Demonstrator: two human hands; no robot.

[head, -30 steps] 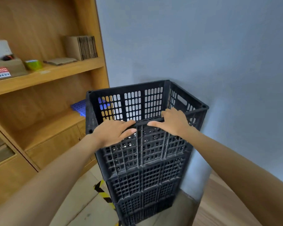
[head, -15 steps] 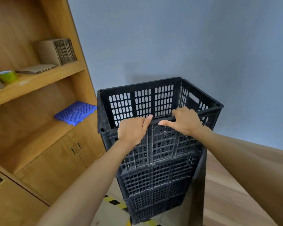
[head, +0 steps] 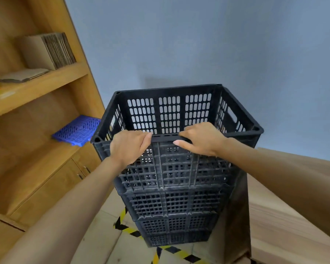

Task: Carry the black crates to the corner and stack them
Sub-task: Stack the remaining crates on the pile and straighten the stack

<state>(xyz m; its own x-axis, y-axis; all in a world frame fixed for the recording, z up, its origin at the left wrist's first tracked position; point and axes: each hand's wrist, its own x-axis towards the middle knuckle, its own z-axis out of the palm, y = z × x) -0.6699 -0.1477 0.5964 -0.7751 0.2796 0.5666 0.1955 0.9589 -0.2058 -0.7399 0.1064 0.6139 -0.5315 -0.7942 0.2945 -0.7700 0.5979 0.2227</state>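
Observation:
A stack of several black perforated crates [head: 171, 204] stands on the floor against the blue-grey wall, beside the wooden shelf unit. The top crate [head: 170, 111] is open and shows nothing inside. My left hand [head: 129, 147] lies over the near rim of the top crate, left of centre, fingers curled on the edge. My right hand [head: 202, 139] grips the same near rim to the right, fingers hooked inside, thumb pointing left along the rim. The lower crates are partly hidden by my forearms.
The wooden shelf unit [head: 36, 88] with cupboard doors stands on the left, holding folded cardboard [head: 48, 50] and a blue plastic grid [head: 77, 129]. Yellow-black tape [head: 160, 250] marks the floor at the stack's foot. A wooden surface [head: 286, 221] lies to the right.
The view has swung left to right around the stack, so the shelf slid leftward. Both hands stayed on the top crate's near rim and curled more firmly over it.

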